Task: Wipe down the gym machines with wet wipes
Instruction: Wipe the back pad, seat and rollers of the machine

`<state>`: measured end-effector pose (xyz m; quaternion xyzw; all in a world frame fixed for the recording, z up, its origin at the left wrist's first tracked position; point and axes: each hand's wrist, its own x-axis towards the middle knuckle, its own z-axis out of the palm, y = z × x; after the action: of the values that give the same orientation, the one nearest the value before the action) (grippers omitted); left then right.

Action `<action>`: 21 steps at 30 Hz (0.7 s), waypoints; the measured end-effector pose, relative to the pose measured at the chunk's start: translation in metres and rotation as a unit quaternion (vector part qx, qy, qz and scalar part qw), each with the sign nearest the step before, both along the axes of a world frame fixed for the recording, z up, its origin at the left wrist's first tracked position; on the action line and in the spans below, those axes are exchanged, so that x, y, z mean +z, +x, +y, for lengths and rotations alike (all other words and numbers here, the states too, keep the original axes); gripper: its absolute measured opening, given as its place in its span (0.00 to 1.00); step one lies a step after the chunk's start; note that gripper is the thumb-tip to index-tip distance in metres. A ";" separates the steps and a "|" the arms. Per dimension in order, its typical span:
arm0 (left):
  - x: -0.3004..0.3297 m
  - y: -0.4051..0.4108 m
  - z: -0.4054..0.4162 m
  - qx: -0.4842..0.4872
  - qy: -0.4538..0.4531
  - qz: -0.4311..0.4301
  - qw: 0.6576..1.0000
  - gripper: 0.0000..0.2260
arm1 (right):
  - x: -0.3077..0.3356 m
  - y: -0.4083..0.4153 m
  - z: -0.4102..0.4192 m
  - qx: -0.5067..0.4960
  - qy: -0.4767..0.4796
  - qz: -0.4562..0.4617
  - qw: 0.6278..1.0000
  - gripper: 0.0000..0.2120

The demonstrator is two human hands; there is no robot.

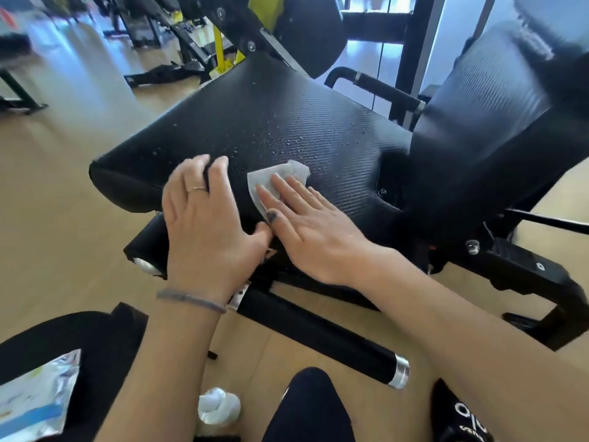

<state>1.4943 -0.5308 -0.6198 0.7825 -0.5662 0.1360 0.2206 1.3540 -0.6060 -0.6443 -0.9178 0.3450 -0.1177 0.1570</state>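
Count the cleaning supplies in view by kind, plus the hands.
Wet wipe under the right hand: 1
Wipes pack, lower left: 1
White bottle on the floor: 1
Hands, counting the left hand resting on the seat pad: 2
Total: 5

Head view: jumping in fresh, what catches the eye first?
The right hand presses a white wet wipe flat on the black seat pad at centre, with droplets beaded across the pad beyond it. The left hand rests on the pad's near edge, and a foil wipes pack lies at bottom left.
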 end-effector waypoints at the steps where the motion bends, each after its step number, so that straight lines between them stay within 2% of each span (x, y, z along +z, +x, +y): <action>1: 0.001 0.000 -0.002 0.014 -0.027 0.020 0.999 0.36 | -0.005 0.003 -0.002 -0.001 -0.009 0.016 1.000 0.26; 4: 0.003 -0.002 -0.005 0.032 -0.055 0.088 0.994 0.29 | -0.013 -0.002 -0.033 -0.062 0.021 0.021 0.998 0.26; 8: 0.003 -0.001 -0.003 0.026 -0.048 0.121 0.991 0.26 | -0.008 -0.022 -0.059 -0.161 0.101 0.012 0.982 0.27; 12: 0.004 -0.002 -0.003 0.027 -0.045 0.137 0.989 0.23 | -0.020 -0.032 0.028 -0.085 0.040 0.008 0.996 0.28; 14: 0.003 -0.004 -0.003 0.028 -0.033 0.119 0.992 0.22 | -0.024 -0.041 0.036 -0.050 0.028 0.011 0.998 0.27; 16: 0.002 -0.004 -0.003 0.027 -0.018 0.101 0.994 0.20 | -0.023 -0.040 0.006 -0.069 0.041 0.002 0.997 0.26; 19: 0.002 -0.004 -0.005 0.029 -0.014 0.103 0.994 0.17 | -0.016 -0.028 -0.043 -0.156 0.092 -0.004 0.983 0.28; 21: 0.002 -0.005 -0.005 0.033 -0.013 0.101 0.994 0.17 | -0.013 -0.014 -0.045 -0.167 0.088 0.012 0.982 0.28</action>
<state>1.4894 -0.5361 -0.6180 0.8072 -0.5135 0.0711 0.2824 1.3396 -0.6508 -0.6575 -0.8314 0.5039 -0.1008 0.2114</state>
